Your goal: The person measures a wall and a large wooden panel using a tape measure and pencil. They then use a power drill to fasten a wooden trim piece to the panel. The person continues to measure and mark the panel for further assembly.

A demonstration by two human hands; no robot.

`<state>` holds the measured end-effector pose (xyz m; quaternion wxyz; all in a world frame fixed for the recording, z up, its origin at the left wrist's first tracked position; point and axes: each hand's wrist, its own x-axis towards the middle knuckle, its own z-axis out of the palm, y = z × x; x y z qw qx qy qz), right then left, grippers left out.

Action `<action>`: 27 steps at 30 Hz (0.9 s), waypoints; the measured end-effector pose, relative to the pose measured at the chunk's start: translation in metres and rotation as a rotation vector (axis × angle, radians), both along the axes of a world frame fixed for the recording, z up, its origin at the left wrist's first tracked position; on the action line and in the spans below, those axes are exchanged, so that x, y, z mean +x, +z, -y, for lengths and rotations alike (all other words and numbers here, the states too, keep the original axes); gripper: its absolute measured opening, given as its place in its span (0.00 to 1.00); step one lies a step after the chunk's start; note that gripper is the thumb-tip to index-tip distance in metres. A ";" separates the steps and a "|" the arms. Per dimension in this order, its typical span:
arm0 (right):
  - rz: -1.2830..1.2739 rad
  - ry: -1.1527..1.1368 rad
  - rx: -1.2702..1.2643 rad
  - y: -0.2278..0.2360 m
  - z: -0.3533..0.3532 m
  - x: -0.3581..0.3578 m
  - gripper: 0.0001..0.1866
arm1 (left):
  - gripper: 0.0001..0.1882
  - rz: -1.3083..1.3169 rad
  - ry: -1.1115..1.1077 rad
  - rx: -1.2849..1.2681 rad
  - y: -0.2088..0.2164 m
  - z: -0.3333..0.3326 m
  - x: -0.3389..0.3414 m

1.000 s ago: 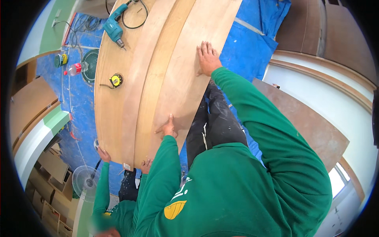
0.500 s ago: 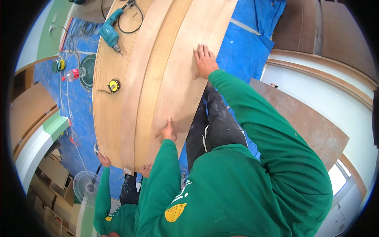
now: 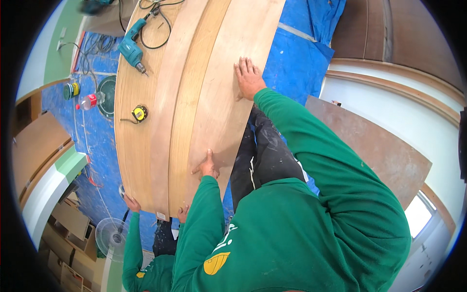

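My right hand (image 3: 250,80) rests flat on a pale wooden board (image 3: 241,36), close to its right edge, fingers stretched forward. Farther down that board, my left hand (image 3: 207,167) lies with thumb and fingers apart. Neither hand holds anything. Left of the board runs a narrow wood strip (image 3: 186,112), then more long panels (image 3: 136,160). On the panels lie a teal corded drill (image 3: 131,49) and a yellow-and-black tape measure (image 3: 139,114). A co-worker's two hands, one of them a left hand (image 3: 132,203), touch the near end of the panels.
Blue sheeting (image 3: 296,63) covers the floor. To the left are a plastic bottle (image 3: 88,101), a round dark tub (image 3: 107,97) and a small can (image 3: 71,90). A fan (image 3: 112,233) stands near the co-worker. At right, a brown sheet (image 3: 372,146) lies against a white wall.
The whole view has shifted slightly, with the drill and tape measure appearing a little lower. Both my hands keep their places on the board; the co-worker's hands stay at its near end.
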<state>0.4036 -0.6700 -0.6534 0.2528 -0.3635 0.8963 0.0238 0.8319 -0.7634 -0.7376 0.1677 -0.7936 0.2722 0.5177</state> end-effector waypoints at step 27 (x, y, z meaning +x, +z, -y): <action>0.007 0.033 0.044 -0.004 0.007 -0.001 0.75 | 0.62 0.211 -0.915 -0.601 0.078 0.018 -0.061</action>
